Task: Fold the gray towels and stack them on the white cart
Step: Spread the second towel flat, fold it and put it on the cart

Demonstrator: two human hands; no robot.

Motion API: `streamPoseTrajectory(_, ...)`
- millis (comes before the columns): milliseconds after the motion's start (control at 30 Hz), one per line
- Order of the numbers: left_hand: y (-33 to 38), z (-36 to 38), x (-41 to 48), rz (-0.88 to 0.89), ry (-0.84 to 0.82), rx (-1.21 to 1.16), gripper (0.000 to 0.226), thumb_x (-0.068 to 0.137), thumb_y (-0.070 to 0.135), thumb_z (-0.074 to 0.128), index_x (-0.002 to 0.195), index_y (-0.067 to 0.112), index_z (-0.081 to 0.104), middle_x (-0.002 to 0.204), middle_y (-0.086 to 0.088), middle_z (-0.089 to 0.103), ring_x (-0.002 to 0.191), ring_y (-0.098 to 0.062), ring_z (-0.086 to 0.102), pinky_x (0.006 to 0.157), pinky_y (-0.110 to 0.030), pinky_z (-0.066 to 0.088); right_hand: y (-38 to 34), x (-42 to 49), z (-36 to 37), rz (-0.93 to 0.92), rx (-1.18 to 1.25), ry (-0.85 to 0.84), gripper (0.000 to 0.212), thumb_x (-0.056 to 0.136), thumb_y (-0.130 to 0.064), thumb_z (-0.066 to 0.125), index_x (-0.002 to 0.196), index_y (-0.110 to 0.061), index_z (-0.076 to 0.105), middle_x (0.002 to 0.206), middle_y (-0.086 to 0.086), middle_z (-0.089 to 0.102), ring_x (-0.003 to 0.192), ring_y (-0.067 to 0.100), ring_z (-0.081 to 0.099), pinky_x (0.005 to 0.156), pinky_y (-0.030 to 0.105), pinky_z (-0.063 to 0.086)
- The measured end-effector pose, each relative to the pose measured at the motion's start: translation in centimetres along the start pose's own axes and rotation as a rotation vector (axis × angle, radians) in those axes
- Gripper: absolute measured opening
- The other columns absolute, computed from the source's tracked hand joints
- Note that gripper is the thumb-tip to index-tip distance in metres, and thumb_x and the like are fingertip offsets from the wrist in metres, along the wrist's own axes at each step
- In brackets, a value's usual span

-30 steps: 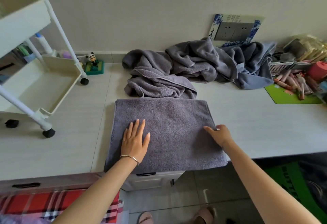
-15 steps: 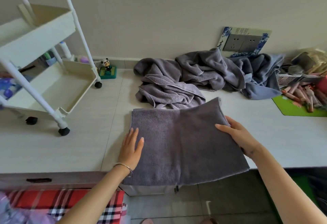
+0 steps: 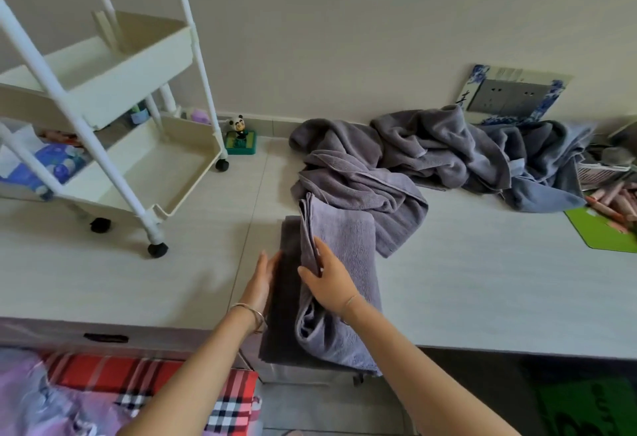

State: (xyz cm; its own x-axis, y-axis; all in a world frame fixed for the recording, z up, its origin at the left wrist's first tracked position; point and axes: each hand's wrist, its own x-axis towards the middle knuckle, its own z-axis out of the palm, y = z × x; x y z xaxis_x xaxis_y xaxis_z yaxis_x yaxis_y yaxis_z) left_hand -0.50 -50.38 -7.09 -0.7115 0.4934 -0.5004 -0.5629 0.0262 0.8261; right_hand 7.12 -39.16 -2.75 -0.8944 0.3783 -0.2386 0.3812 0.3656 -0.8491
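pinching the raised edge of the gray towel [image 3: 344,249] between thumb and fingers, that's the right hand [image 3: 327,284], flap standing up over the middle; left hand [image 3: 263,278] flat, fingers straight, pressed against the towel's left side. towel's at the front of the table [image 3: 482,280], hanging a little over the edge. mid-fold, i'd say, not finished. behind it the heap of gray towels [image 3: 431,156] lies crumpled, and the white cart [image 3: 144,66] shows no gray towel on its trays, so most of the job lies ahead
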Motion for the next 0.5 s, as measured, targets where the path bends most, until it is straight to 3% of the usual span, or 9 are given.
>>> streamPoseTrajectory(133,0.0,-0.3,0.0,0.005,-0.006,0.142,0.055,0.101,0.043,0.012,0.143,0.015,0.033,0.138,0.008,0.035,0.134,-0.017,0.031,0.100,-0.021,0.030,0.0,0.5,2.1,0.019,-0.183,-0.082,0.068,0.093,-0.021,0.052,0.150,-0.018,0.015,0.135,0.015,0.052,0.122,0.032,0.050,0.100,0.034,0.040)
streamPoseTrajectory(200,1.3,0.1,-1.2,0.025,-0.031,0.156,0.053,0.102,0.040,0.012,0.142,0.014,0.035,0.141,0.002,0.036,0.139,-0.017,0.025,0.093,-0.016,0.032,0.4,1.0,2.9,0.071,-0.226,-0.121,0.070,0.093,-0.025,0.052,0.151,-0.019,0.012,0.128,0.016,0.056,0.115,0.033,0.055,0.097,0.037,0.043)
streamPoseTrajectory(267,0.6,-0.6,-0.2,-0.011,-0.032,0.179,0.057,0.100,0.046,0.014,0.141,0.014,0.037,0.149,-0.004,0.034,0.139,-0.021,0.029,0.095,-0.021,0.033,0.6,1.3,3.1,0.100,-0.133,-0.125,0.070,0.093,-0.031,0.054,0.150,-0.018,0.015,0.108,0.008,0.062,0.100,0.029,0.059,0.094,0.041,0.046)
streamPoseTrajectory(333,0.6,-1.0,0.3,-0.025,-0.047,0.175,0.062,0.097,0.054,0.017,0.142,0.016,0.036,0.149,-0.005,0.035,0.137,-0.021,0.033,0.099,-0.027,0.034,0.7,1.4,2.7,0.071,-0.006,-0.095,0.065,0.094,-0.031,0.054,0.148,-0.018,0.022,0.091,-0.001,0.053,0.088,0.019,0.055,0.093,0.041,0.047)
streamPoseTrajectory(400,0.4,-1.2,0.7,0.083,-0.048,0.278,0.062,0.097,0.053,0.015,0.147,0.018,0.023,0.154,-0.002,0.023,0.141,-0.014,0.023,0.112,-0.028,0.022,1.1,1.3,1.8,-0.069,-0.050,0.024,0.054,0.095,-0.031,0.051,0.144,-0.017,0.033,0.103,-0.001,0.049,0.094,0.019,0.053,0.097,0.039,0.043)
streamPoseTrajectory(500,0.0,-0.6,1.5,0.472,0.074,0.939,0.068,0.091,0.057,0.010,0.148,0.021,0.009,0.155,0.005,0.004,0.143,-0.009,0.003,0.115,-0.025,0.001,3.1,0.5,0.6,-0.221,-0.355,0.296,0.060,0.091,-0.049,0.027,0.142,-0.020,0.039,0.137,0.001,0.045,0.126,0.024,0.043,0.111,0.038,0.029)
